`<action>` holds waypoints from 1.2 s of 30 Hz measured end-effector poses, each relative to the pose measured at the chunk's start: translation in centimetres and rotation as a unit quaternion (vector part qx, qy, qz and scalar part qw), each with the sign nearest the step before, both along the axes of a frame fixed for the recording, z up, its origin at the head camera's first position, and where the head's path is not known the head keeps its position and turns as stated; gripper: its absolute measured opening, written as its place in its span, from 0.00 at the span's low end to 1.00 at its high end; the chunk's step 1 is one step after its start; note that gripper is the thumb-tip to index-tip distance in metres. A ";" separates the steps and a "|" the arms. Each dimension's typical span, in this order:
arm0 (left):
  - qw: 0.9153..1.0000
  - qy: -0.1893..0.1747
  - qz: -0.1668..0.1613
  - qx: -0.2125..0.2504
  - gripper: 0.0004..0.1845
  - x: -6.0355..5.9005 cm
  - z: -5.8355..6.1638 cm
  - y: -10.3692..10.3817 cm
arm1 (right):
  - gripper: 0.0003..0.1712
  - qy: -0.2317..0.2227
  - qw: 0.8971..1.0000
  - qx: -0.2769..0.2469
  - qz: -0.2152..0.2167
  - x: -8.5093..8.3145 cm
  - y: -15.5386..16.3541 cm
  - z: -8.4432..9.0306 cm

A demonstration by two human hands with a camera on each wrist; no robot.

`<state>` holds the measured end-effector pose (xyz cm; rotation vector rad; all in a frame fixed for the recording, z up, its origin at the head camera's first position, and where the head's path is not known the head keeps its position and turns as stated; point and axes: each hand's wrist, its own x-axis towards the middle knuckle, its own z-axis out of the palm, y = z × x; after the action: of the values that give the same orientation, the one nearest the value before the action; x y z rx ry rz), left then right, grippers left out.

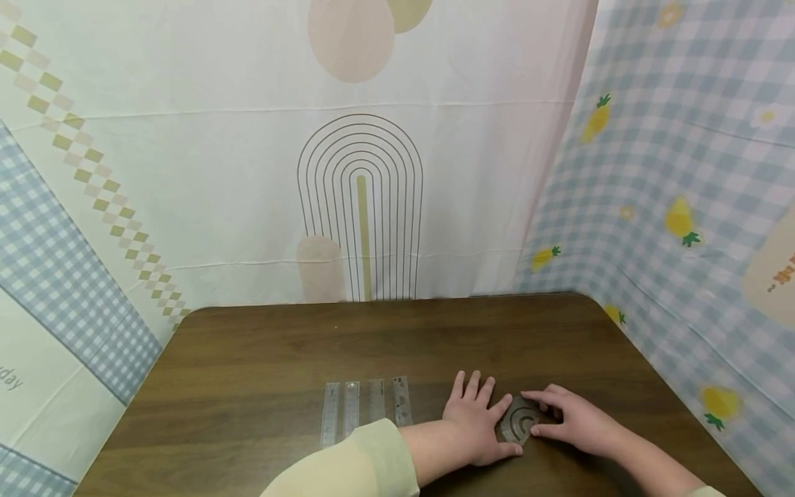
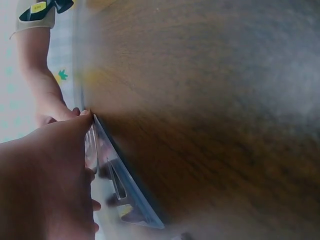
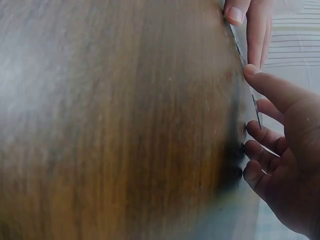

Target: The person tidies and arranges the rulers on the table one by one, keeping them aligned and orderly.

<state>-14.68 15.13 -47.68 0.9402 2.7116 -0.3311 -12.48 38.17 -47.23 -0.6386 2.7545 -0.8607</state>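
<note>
A clear protractor (image 1: pixel 517 417) with curved cutouts lies on the brown wooden table (image 1: pixel 261 359), between the two hands. My left hand (image 1: pixel 475 422) is spread beside it with straight fingers, index finger and thumb at its left side. At the opposite side, my right hand (image 1: pixel 573 420) grips the protractor with thumb and index finger at its edges. In the left wrist view the protractor (image 2: pixel 131 186) appears as a thin slanted sheet below the left thumb. The right thumb (image 3: pixel 272 86) shows at the thin edge in the right wrist view, the other fingers curled beneath.
Several clear rulers stand in a row left of the left hand, among them an outer ruler (image 1: pixel 331 411) and an inner ruler (image 1: pixel 402 400). The left sleeve (image 1: pixel 360 462) overlaps their near ends. A patterned cloth (image 1: pixel 484 207) hangs behind the table.
</note>
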 end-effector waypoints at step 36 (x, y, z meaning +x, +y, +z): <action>0.994 -0.020 -0.109 0.016 0.37 -1.0 0.6 -1.1 | 0.35 0.005 0.984 0.102 -0.145 4.3 -1.5 0.1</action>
<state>-15.71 14.06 -47.11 1.2424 2.5892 -0.3063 -8.22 36.66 -47.14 -0.2079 2.9375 -0.6113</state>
